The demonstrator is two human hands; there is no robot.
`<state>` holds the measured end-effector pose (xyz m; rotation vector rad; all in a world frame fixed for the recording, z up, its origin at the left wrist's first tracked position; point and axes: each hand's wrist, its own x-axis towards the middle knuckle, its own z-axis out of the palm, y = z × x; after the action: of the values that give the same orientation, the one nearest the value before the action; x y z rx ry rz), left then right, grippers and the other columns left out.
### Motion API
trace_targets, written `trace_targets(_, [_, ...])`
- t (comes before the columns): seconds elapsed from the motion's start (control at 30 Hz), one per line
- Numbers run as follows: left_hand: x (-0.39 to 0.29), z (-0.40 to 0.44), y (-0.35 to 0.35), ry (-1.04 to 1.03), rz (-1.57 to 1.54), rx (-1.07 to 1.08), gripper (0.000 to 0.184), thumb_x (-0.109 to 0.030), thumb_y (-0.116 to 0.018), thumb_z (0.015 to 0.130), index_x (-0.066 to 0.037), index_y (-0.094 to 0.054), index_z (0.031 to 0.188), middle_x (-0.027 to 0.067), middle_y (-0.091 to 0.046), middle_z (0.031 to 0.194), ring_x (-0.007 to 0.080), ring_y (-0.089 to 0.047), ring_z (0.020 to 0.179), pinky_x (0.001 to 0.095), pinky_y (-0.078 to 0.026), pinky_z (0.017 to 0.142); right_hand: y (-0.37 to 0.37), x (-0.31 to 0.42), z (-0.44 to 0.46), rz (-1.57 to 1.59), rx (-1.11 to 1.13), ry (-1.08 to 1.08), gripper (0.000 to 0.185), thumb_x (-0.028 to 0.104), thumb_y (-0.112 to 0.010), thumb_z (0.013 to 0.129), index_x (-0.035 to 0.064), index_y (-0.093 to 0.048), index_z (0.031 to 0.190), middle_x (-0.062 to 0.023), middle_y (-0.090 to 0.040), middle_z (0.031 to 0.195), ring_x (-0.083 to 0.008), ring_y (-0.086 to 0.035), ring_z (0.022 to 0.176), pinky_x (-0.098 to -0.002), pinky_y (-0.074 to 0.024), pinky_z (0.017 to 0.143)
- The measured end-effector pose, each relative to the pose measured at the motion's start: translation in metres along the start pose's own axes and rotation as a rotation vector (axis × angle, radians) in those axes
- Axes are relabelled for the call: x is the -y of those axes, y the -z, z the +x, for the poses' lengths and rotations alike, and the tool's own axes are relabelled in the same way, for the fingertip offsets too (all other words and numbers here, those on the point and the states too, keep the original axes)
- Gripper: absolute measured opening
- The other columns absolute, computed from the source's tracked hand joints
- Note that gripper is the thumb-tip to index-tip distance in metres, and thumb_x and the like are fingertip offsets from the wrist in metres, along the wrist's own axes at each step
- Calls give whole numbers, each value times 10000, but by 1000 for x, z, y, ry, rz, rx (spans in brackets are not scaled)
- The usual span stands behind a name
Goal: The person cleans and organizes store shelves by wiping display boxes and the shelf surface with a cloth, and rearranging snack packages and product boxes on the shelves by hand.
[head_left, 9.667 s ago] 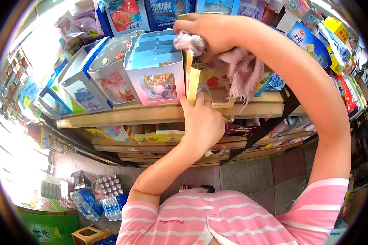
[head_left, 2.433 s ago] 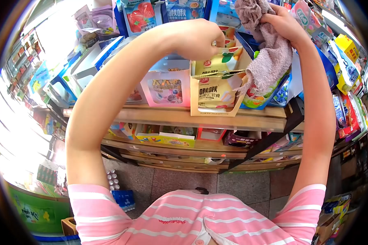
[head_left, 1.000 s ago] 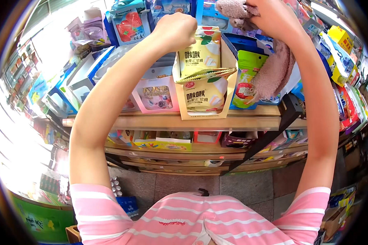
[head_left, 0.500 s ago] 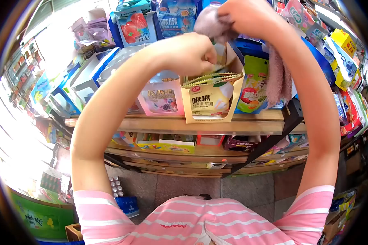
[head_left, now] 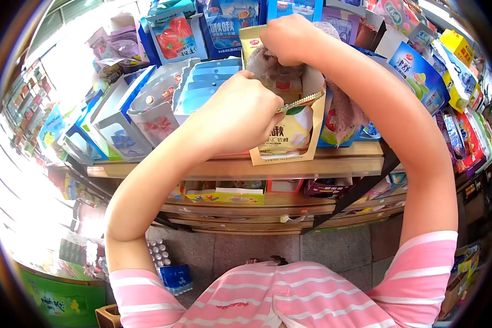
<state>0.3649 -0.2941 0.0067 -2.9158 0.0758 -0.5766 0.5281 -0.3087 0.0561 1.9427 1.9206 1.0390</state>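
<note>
one long tan wooden shelf (head_left: 344, 165) spanned the view, crowded with packets. one person wearing a pink-and-white striped short-sleeved shirt (head_left: 311, 295) stood before it. one large green tub with a printed front (head_left: 63, 300) sat on the floor at lower left. one open cream-yellow cardboard box (head_left: 317, 123) stood at the shelf's front edge, a row of overlapping blue plastic pouches (head_left: 210, 76), too layered to count, to its left.

two bare hands worked at the box, apart from each other. the right hand (head_left: 287, 41) was clamped on one fluffy greyish-mauve cloth (head_left: 344, 109), partly pushed down inside the box, the rest draped over its right side. the left hand (head_left: 238, 112) was at the box's left front; its fingertips were hidden, so whether they pinched anything could not be told. two yellow plastic pouches could be made out: a front pouch (head_left: 290, 134) in the box, and a rear pouch (head_left: 251, 41) upright beside the right hand.

compared with half a second earlier, the left hand had dropped lower, the cloth had moved from behind the box into it, and the rear pouch had come into sight.
</note>
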Motion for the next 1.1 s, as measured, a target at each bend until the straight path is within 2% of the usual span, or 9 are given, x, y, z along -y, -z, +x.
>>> trace_targets(0.27, [-2,6,18,36,-25,97,332,-293,-554,838,10,-602,710,190,-562,601,352,-568,631,408,-417,825,19,-34,-13,81,-163,-121,131,174,-590,716,75,-675,719,-148,-653,776,-305,-638,770,-407,-509,651])
trace_targets(0.33, [0,9,32,332,-389,95,421,-376,-550,848,35,-638,850,204,-619,713,310,-617,681,376,-458,744,36,-45,-24,104,-190,-149,145,185,-590,722,69,-672,752,-154,-649,777,-312,-636,762,-414,-507,653])
trace_targets(0.37, [17,9,26,247,-335,-79,466,-413,-554,845,34,-636,948,195,-648,827,262,-642,747,341,-476,670,43,-49,-29,105,-225,-241,143,188,-586,728,83,-671,771,-151,-649,775,-314,-636,748,-415,-506,645])
trace_targets(0.43, [50,19,22,218,-14,-391,281,-260,-604,803,8,-643,877,155,-654,832,262,-638,789,336,-479,694,41,-56,-33,94,-333,-301,135,195,-586,729,107,-670,787,-146,-648,767,-314,-636,727,-420,-503,629])
trace_targets(0.53, [89,41,9,397,200,-589,212,-185,-616,735,-5,-631,847,160,-646,835,297,-630,812,364,-484,729,46,-41,-33,96,-258,-252,134,197,-597,719,109,-669,790,-140,-649,764,-309,-637,726,-419,-502,625])
trace_targets(0.77, [119,53,-17,516,49,-342,195,-162,-642,677,-25,-675,811,157,-647,750,283,-632,711,347,-488,684,-16,2,3,60,-73,-55,179,194,-585,742,204,-686,890,-59,-665,893,-222,-645,836,-330,-506,674])
trace_targets(0.9, [114,55,-13,525,47,-276,202,-169,-674,679,-18,-673,813,136,-655,755,242,-633,691,339,-488,665,-7,0,-14,10,188,123,206,82,-589,692,142,-646,880,-74,-650,837,-246,-627,847,-367,-494,679])
trace_targets(1.0, [112,51,-9,465,24,-249,202,-159,-669,684,-11,-664,821,139,-654,757,241,-635,699,337,-489,670,9,-15,-27,348,37,43,214,42,-571,669,102,-647,860,-102,-646,834,-257,-629,806,-367,-493,669])
trace_targets(1.1, [108,50,-9,425,23,-244,206,-151,-650,698,-21,-652,858,134,-656,799,254,-635,750,337,-487,703,32,-53,-31,330,-188,-82,160,76,-579,666,79,-639,814,-136,-639,786,-297,-627,754,-394,-491,641])
